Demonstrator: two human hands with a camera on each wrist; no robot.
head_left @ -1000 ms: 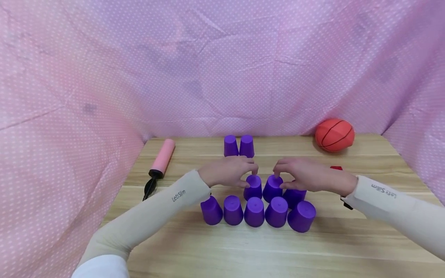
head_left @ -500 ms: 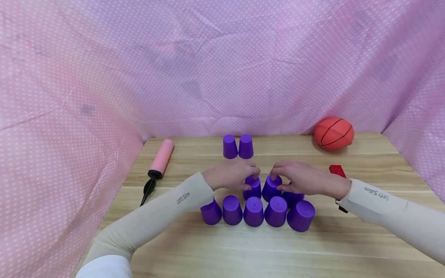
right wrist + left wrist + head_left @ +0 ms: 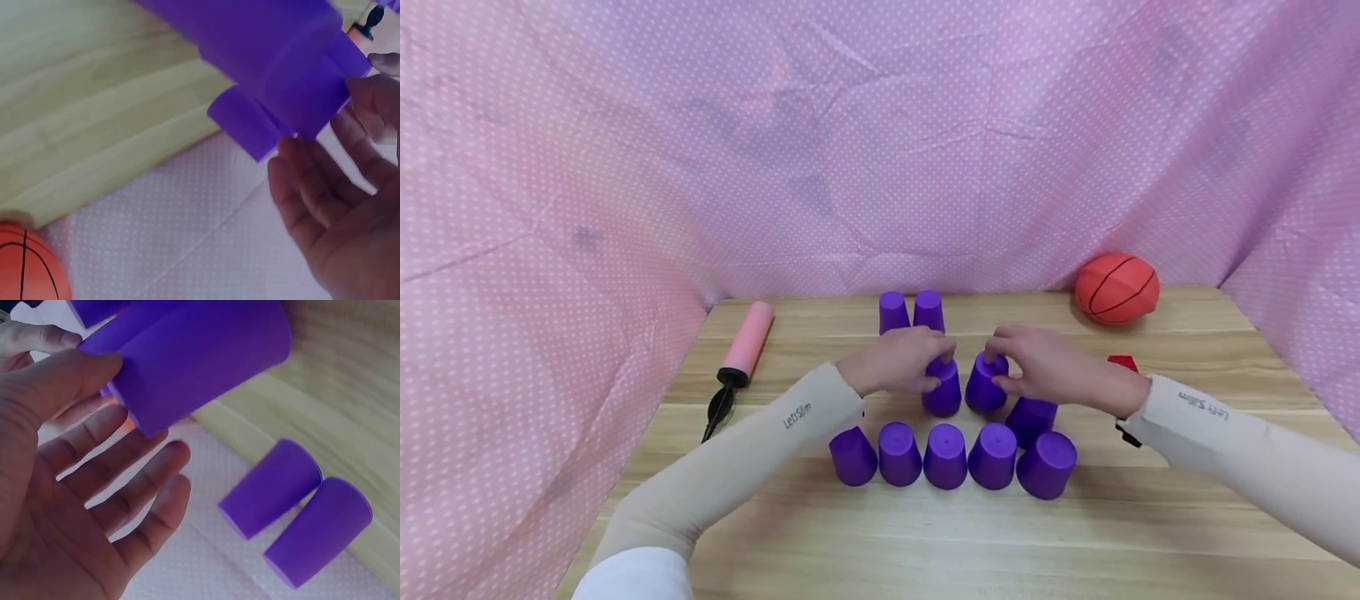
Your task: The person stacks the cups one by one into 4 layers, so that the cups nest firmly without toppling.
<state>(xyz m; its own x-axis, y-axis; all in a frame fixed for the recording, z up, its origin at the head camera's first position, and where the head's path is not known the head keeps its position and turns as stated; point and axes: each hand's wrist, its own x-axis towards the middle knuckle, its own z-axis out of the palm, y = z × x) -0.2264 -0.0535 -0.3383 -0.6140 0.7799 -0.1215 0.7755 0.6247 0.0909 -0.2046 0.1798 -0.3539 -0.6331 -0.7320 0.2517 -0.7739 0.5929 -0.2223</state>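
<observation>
My left hand (image 3: pixel 898 360) pinches the upper end of an upside-down purple cup (image 3: pixel 943 396) between thumb and fingers. Beside it, a second purple cup (image 3: pixel 985 387) is gripped the same way by my right hand (image 3: pixel 1052 367). These two cups stand close together, bases up. In the left wrist view, thumb and fingertips meet the base end of the left cup (image 3: pixel 206 369). The right wrist view shows the right cup (image 3: pixel 250 37) large, with fingers at its base end. Another purple cup (image 3: pixel 1030 421) sits just below the right hand, in front of the held pair.
Several upside-down purple cups (image 3: pixel 946 458) form a row nearer me. Two more cups (image 3: pixel 928 310) stand near the table's back edge. At left lies a pink hand pump (image 3: pixel 749 337). A red ball (image 3: pixel 1117 289) and a red block (image 3: pixel 1123 363) are at right.
Both hands have closed onto the two middle cups and moved them away from the front row, toward the back. The cup at their right has stayed behind.
</observation>
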